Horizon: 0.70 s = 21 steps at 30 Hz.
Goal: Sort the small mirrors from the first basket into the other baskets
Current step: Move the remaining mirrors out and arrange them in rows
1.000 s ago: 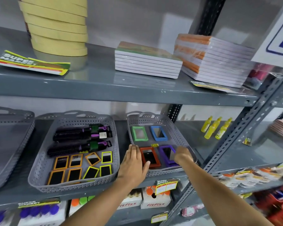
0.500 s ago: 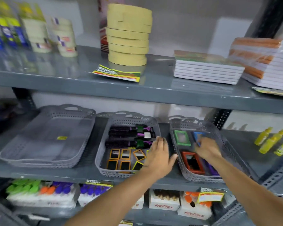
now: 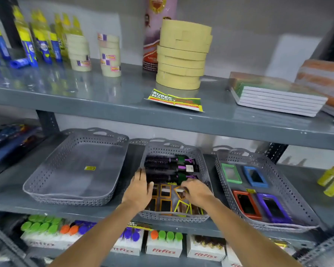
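Three grey perforated baskets stand on the middle shelf. The middle basket [image 3: 202, 160] holds black hair brushes [image 3: 162, 167] at the back and several small orange- and yellow-framed mirrors [image 3: 165, 190] at the front. My left hand [image 3: 138, 189] lies flat over the mirrors at the basket's left side. My right hand [image 3: 196, 190] has its fingers curled on an orange-framed mirror [image 3: 179, 190]. The right basket [image 3: 289, 191] holds green [image 3: 231, 173], blue [image 3: 255, 176], red [image 3: 246, 204] and purple [image 3: 274, 208] framed mirrors. The left basket [image 3: 52, 170] holds only a small yellow sticker.
The shelf above [image 3: 123, 105] carries masking tape rolls [image 3: 181, 56], notebooks [image 3: 278, 97], glue bottles [image 3: 27, 43] and a leaflet [image 3: 175, 100]. Yellow bottles [image 3: 332, 182] stand at the far right. Boxes of coloured caps [image 3: 163, 244] sit on the shelf below.
The view swung left. My right hand left the right basket and came to the middle basket's small mirrors. My left hand moved from the basket's rim onto the mirrors.
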{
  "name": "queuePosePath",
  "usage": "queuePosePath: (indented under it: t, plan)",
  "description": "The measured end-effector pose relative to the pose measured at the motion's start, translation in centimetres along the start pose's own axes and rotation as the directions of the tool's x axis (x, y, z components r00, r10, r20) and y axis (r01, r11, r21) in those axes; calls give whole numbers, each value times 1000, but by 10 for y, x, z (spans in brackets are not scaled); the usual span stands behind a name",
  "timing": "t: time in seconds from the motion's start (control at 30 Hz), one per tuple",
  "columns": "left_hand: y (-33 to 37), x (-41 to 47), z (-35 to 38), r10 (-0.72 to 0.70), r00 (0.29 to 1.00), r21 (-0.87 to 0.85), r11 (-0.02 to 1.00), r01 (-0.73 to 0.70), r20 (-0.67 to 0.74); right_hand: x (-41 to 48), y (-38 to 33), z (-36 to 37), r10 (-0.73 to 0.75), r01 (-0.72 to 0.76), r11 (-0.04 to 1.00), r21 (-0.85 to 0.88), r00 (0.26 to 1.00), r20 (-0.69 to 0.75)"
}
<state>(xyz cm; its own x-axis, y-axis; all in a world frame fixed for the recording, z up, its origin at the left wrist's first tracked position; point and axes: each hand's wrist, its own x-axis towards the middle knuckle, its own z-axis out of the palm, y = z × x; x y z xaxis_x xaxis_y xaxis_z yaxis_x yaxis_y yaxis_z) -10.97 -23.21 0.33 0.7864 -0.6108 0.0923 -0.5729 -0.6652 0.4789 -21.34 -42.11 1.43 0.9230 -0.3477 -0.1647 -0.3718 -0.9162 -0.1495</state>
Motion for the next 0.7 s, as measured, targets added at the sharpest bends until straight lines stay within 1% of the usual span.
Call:
queuePosePath:
  t: [0.13,0.27,0.47,0.7]
  plan:
    - [-6,4,3,-12,1000,-79,997,14,26,2,1,10,8,-8,999,42,1000,4]
    - [-10,4,6,-17,999,-114,993,20,31,4,3,12,7,-8,997,71,1000,4]
    - [-10,4,8,-17,1000,-128,992,18,11,2,5,14,9,-8,1000,27,999,-40]
    - [-11,4,9,-14,1000,-131,991,13,-5,2,2,15,34,-35,999,-19,998,-48]
